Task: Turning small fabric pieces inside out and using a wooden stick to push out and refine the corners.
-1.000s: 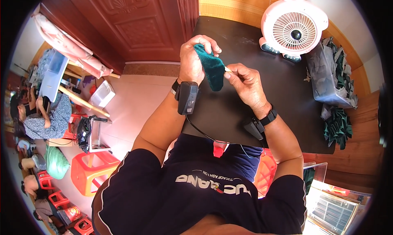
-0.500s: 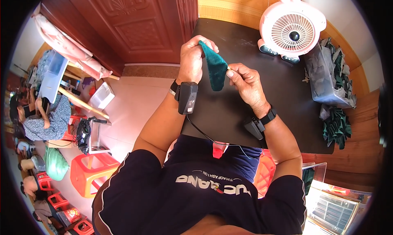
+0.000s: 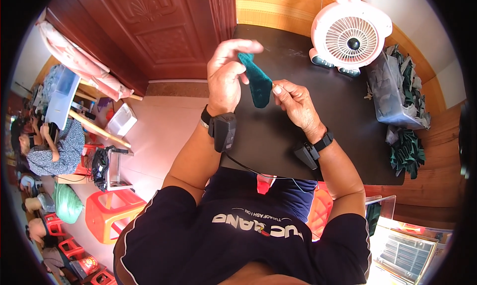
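Observation:
A dark green velvety cloth piece [image 3: 258, 89], narrow and long with a rounded lower end, hangs over the dark table in front of me. My right hand [image 3: 295, 101] pinches its right edge between thumb and forefinger. My left hand [image 3: 226, 76] is at the piece's upper left, fingers apart and stretched out past its top end, the fingertips slightly blurred. Whether the left fingers still brush the cloth is hard to see. Both wrists carry black strapped devices, and a cable [image 3: 243, 166] runs between them.
On the black table [image 3: 338, 136] stands a pink fan [image 3: 351, 39] at the back right. Beside it are a clear bin [image 3: 392, 94] of green and grey cloth pieces and a stack of green pieces [image 3: 407, 151]. An orange stool [image 3: 112, 210] stands left; other people sit farther off.
My left hand has let go of the cloth's upper end, its fingers spreading and moving left. The right hand keeps its pinch, shifting slightly left with the piece.

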The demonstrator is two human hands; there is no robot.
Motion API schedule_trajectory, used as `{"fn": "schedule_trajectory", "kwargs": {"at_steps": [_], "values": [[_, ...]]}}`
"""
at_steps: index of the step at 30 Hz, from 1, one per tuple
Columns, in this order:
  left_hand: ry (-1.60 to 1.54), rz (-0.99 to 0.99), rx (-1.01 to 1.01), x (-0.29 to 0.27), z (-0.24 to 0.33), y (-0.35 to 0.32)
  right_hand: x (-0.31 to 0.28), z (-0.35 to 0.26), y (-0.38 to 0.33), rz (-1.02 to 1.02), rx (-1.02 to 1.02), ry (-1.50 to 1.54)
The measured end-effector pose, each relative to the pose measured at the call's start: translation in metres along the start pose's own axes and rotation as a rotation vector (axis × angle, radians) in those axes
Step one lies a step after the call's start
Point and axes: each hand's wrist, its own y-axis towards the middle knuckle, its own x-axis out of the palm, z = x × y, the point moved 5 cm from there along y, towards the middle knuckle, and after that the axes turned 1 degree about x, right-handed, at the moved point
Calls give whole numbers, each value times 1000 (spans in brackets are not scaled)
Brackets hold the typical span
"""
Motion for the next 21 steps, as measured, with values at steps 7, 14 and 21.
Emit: {"fn": "schedule_trajectory", "kwargs": {"at_steps": [7, 14, 21], "values": [[-24, -52, -62, 0, -3, 4, -5, 6, -1, 11, -20, 141], [-85, -91, -92, -7, -11, 5, -4, 4, -2, 1, -31, 144], [-100, -8, -16, -3, -17, 1, 3, 6, -4, -261, 223, 275]]}}
